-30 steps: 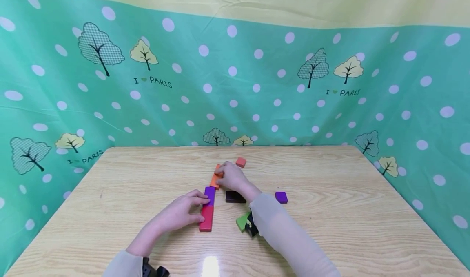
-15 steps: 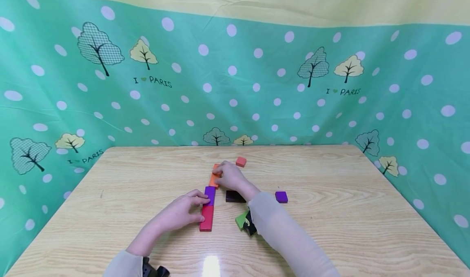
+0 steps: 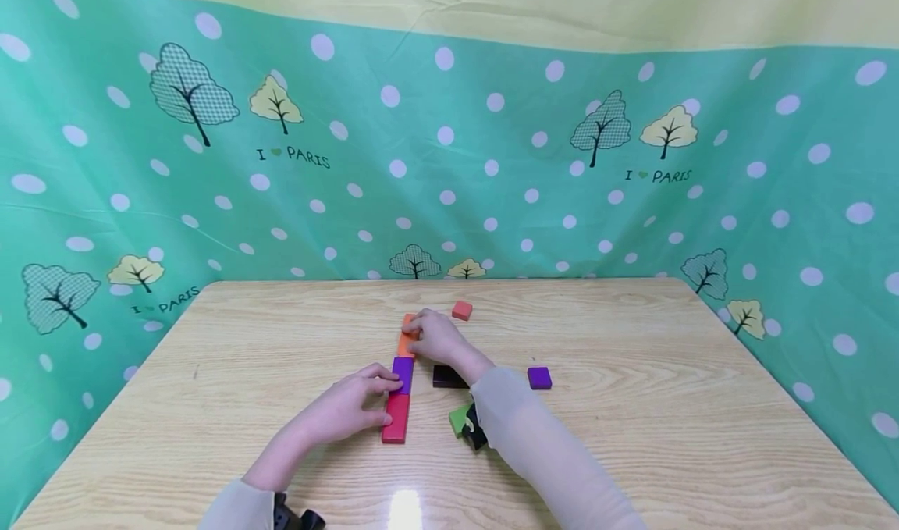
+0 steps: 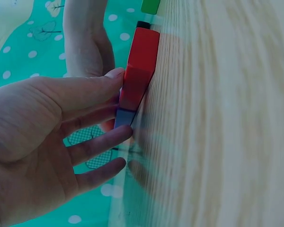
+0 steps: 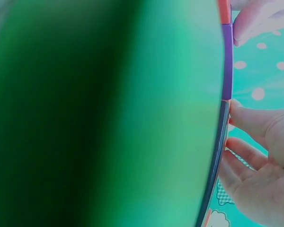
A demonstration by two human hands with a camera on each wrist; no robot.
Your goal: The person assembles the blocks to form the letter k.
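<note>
Thumb and fingertips of the right hand [image 3: 437, 338] pinch the orange block [image 3: 405, 346] lightly, coming at it from the right; the hand covers part of it, so how firmly they press I cannot tell. The left hand [image 3: 351, 407] lies with its fingers loosely spread, a fingertip on the purple block [image 3: 402, 368] and the thumb against the left side of the red block [image 3: 398, 422].

These three blocks lie on the table [image 3: 667, 436] in a row: red nearest the person, purple in the middle, orange at the far end, red and purple touching end to end. Orange seems to meet purple, at a slight angle.

The blocks look like painted wood: probably light, stiff and hard to damage. Their smooth faces may slide easily on the tabletop, so a hard push at one could shift the others. The long sides likely make the best hold, with fingertips low and near the middle, leaving the ends free to sit flush.

To the right of the row lie a black block [image 3: 446, 377] and a green block [image 3: 458, 419], both partly hidden by the right arm; a small purple piece [image 3: 539, 378] sits farther right.
</note>
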